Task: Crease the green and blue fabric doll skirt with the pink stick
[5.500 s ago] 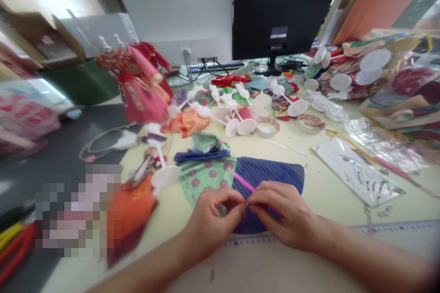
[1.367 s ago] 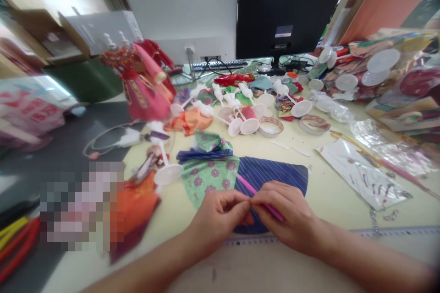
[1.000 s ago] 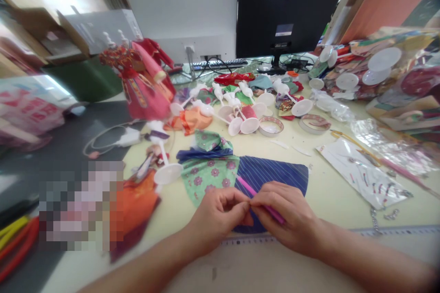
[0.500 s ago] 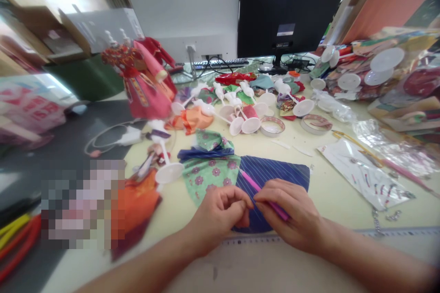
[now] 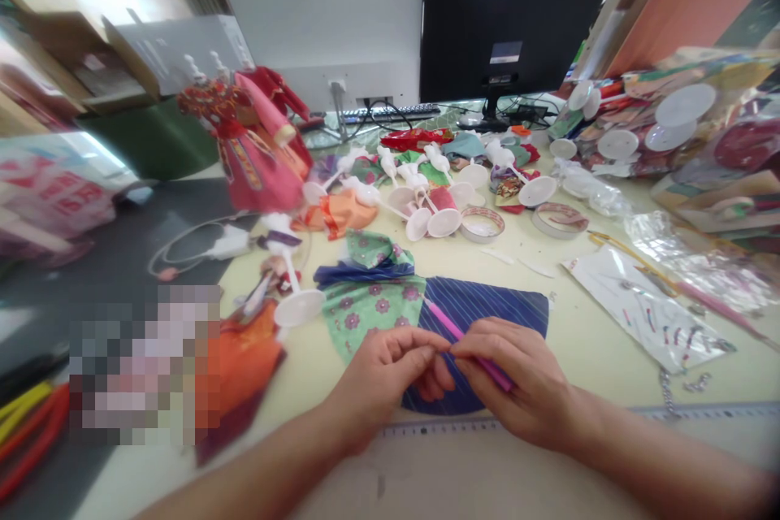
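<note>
A small fabric piece lies on the pale table, its green flowered part (image 5: 366, 310) on the left and its blue striped part (image 5: 505, 305) on the right. Over the lower part of it, my left hand (image 5: 399, 370) has its thumb and index finger pinched, their tips close to my right fingertips. Whatever may be between them is too small to make out. My right hand (image 5: 517, 382) is closed around a pink pen (image 5: 448, 322), whose tip points up and left over the cloth.
White mannequin stands (image 5: 444, 223) and tape rolls (image 5: 481, 224) lie behind the cloth. A ruler (image 5: 646, 413) runs along the near side. Scissors (image 5: 36, 439) and orange cloth (image 5: 244, 374) are at left, a plastic packet (image 5: 646, 309) at right. Two monitors (image 5: 505, 24) stand behind.
My left hand's index finger has stretched out toward my right fingertips, and its thumb has shifted. My right hand and the pink pen are almost where they were.
</note>
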Motion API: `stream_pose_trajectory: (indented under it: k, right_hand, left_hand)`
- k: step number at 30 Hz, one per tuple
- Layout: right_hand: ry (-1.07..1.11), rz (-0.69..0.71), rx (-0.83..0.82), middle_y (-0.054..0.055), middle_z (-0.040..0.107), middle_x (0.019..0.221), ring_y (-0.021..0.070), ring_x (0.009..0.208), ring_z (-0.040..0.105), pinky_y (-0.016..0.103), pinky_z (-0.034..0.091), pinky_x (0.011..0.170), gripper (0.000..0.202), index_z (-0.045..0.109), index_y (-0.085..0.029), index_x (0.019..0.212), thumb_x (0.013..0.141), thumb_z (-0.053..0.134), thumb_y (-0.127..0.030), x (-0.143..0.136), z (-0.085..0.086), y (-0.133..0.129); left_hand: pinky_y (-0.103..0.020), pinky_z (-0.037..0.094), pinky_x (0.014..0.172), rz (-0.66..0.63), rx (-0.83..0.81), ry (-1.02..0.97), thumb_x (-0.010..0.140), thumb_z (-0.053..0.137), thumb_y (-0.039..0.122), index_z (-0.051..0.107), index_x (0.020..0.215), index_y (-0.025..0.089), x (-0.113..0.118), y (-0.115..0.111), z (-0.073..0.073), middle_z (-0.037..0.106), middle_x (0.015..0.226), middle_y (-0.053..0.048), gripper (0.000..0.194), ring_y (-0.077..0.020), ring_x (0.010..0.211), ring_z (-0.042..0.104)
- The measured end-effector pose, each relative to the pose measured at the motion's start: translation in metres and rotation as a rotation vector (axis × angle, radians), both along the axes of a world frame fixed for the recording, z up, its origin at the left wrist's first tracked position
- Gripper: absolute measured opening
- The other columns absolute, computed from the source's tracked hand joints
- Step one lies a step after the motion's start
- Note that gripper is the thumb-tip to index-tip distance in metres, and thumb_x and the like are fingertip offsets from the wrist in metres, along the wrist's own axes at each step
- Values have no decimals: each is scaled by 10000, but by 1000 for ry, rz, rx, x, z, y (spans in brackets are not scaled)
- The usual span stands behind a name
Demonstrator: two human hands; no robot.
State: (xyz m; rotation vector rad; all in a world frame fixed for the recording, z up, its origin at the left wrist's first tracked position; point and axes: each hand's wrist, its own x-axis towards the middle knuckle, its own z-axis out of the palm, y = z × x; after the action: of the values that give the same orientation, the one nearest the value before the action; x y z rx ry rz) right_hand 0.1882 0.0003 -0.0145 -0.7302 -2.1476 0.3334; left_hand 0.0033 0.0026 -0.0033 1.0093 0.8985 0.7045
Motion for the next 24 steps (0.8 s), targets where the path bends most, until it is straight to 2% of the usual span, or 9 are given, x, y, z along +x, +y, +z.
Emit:
stream_pose_trajectory:
  k: [5,12,16,24]
  right_hand:
    - [16,-18,7,22,598,734,132,640,539,269,426,596,221,533,-166,1023,826,494,-73,2,-1,0]
    - [11,-36,17,30,613,756,136,655,552,269,444,601,242,532,-172,1060,837,487,-89,4,-1,0]
    - [10,-33,8,35,614,764,138,652,552,269,444,596,253,534,-170,1064,831,498,-79,4,0,0]
    - [25,-31,6,35,605,771,145,677,559,276,454,619,237,532,-171,1029,816,496,-73,5,-2,-1]
  left_hand:
    - [-238,472,618,-21,-33,-86,828,575,300,654,931,112,-2,-1,-4,680,722,-53,228,-116,627,613]
    - [-240,482,633,-41,-64,-140,850,556,325,657,962,125,-4,0,-7,691,740,-63,250,-123,637,629]
    - [-236,481,635,-55,-67,-146,863,537,345,657,947,127,-4,1,-7,696,744,-68,263,-121,636,631]
    - [-217,469,617,-16,-65,-150,812,615,313,653,851,118,-5,2,-6,681,697,-51,202,-111,622,619]
